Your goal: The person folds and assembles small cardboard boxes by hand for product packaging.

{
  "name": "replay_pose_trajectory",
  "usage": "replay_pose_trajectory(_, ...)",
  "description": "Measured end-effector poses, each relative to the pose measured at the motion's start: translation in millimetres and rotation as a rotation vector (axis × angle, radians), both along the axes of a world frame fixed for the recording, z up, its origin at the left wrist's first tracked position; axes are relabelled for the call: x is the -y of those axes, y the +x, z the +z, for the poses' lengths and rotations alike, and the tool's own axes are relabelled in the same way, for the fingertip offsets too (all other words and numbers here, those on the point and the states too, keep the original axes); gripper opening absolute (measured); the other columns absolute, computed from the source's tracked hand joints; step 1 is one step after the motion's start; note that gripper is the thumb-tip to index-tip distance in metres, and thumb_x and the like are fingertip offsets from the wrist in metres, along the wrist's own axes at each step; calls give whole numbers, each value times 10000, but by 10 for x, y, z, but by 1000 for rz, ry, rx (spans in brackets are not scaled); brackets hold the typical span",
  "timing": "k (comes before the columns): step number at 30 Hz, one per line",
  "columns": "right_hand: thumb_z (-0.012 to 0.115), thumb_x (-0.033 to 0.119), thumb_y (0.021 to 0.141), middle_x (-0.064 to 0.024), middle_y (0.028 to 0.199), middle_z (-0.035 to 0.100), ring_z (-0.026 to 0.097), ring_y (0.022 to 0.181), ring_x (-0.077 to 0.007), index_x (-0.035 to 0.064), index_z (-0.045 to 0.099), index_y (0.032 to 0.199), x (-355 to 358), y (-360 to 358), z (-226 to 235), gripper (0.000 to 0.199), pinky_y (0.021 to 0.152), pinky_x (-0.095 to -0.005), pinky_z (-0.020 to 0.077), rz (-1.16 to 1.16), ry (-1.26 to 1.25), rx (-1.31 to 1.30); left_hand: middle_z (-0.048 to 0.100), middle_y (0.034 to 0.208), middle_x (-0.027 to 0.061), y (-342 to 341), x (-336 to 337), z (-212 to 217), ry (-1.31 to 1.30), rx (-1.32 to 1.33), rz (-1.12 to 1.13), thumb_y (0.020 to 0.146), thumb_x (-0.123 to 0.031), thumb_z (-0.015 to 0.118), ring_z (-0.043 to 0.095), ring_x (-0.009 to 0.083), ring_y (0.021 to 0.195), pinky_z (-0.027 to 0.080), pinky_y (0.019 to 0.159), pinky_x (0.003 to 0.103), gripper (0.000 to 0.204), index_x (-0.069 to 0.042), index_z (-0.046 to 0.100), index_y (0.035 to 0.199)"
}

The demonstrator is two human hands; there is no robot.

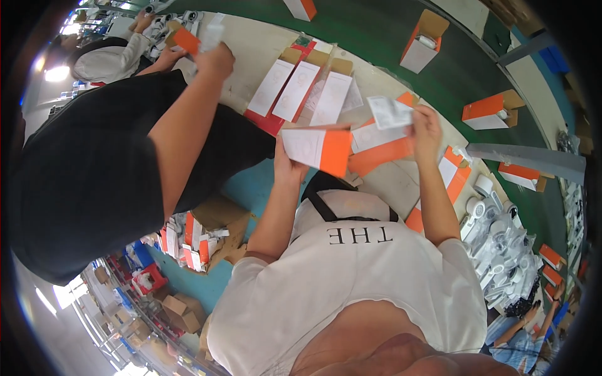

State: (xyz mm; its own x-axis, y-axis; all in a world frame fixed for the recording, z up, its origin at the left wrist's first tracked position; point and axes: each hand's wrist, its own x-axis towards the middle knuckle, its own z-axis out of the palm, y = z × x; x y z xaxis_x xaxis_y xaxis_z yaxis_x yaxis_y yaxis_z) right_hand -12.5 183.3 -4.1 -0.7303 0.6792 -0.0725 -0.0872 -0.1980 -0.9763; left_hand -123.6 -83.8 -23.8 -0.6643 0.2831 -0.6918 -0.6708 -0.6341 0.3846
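My left hand (288,166) is wrapped round the near side of an orange and white carton (303,145), holding it tilted above the table. My right hand (427,130) pinches a white printed leaflet (389,113), slightly smeared by motion, to the right of that carton. Under the leaflet lie orange and white cartons (392,149), partly covered. Beyond my left hand, several white and orange-red cartons (299,93) with raised brown flaps lie side by side, with clear plastic bags (352,97) among them. Whether the held carton has anything inside cannot be seen.
A green conveyor belt (370,41) curves past the far side, carrying open cartons (423,50). White devices in plastic bags (501,250) are heaped at my right. A co-worker in black (94,169) stands close on my left, hands over the table (251,41). A brown box (229,229) holds cartons below.
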Motion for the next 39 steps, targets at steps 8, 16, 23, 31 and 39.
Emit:
replay_pose_trajectory(8,600,30,738,-91,872,621,601,785,-242,28,606,879,470,626,856,141,666,-314,491,151,993,-25,534,1192,106,222,-329,-42,43,52,-170,937,-414,318,524,270,1087,444,906,424,484,-37,454,1209)
replay_pose_trajectory(16,578,25,717,-92,1145,552,498,1089,-250,99,572,1069,536,901,1244,360,844,-321,437,718,1138,197,531,1171,113,430,-341,-24,51,68,-352,933,-381,362,546,263,1047,484,835,420,427,-50,460,1183)
replay_pose_trajectory(23,653,173,726,-84,796,570,547,749,-284,68,611,889,397,955,868,197,680,-372,455,343,1001,386,407,1263,206,792,-304,186,-499,-543,-999,787,-527,564,441,367,1145,410,880,496,763,-79,267,1328)
replay_pose_trajectory(31,608,142,816,-56,971,586,537,862,-107,37,570,1066,447,841,482,274,743,-255,433,202,274,320,399,1269,212,538,-240,394,-1233,-1925,-870,600,-206,714,409,393,1144,357,939,466,748,-41,403,1259)
replay_pose_trajectory(39,713,259,703,-153,1095,530,499,1044,-293,23,537,1089,-184,1917,-725,485,882,-396,403,-465,699,960,435,1210,245,-732,236,239,-1657,-1398,-457,689,-305,730,433,366,1125,355,962,392,752,72,380,1238)
